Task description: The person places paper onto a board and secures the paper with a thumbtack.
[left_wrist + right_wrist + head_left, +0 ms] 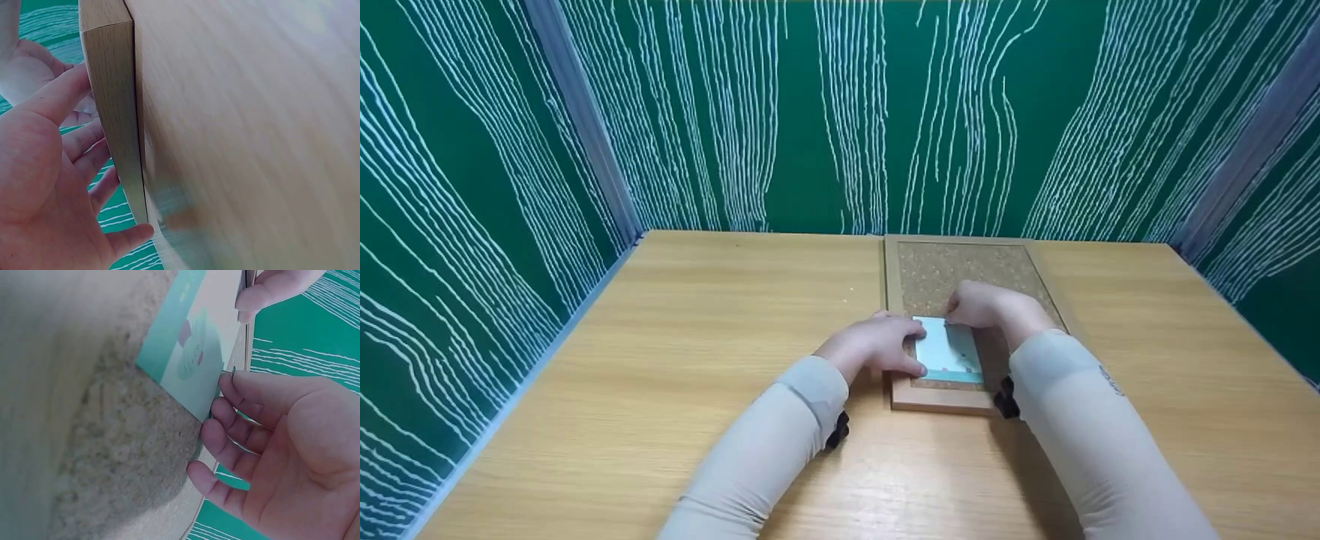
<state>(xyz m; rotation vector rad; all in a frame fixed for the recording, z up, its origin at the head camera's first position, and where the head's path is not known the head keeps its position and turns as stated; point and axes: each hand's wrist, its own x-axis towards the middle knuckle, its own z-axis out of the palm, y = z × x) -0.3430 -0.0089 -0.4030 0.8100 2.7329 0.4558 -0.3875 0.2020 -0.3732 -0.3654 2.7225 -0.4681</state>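
Observation:
A pale mint card [943, 349] with a teal strip along its near edge lies on a framed cork board [964, 274]. My left hand [881, 343] rests at the card's left side, thumb and fingertips on its edge. In the left wrist view, the left hand [62, 163] has its fingers spread beside the board's wooden frame [115, 95]. At the card's far edge is my right hand [986, 306]. Up close, the right hand [292, 433] pinches a small thumbtack [233, 372] between thumb and index finger, its thin point at the card.
The board lies on a wooden table [720, 315], reaching back to the far edge. Green walls [802, 112] with white wavy lines stand behind and at both sides. A dark strap piece [1006, 397] shows under the right wrist.

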